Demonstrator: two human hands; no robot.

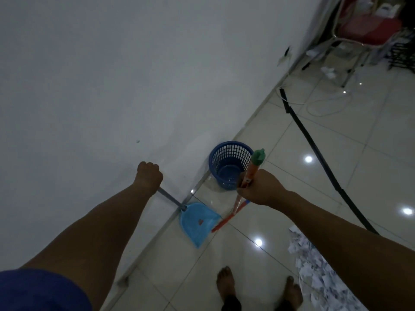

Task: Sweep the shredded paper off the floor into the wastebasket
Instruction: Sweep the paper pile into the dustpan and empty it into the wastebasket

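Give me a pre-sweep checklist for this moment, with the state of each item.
1. Left hand grips the dustpan handle: ok.
2. Right hand grips the broom: ok.
3. Wastebasket upright by the wall, within view: ok.
4. Dustpan next to the paper: not ok, the pile lies apart, to the right by the feet.
5. Pan empty: ok, nothing shows in it.
6. Black cable off the paper: cannot tell, the right arm hides where they meet.
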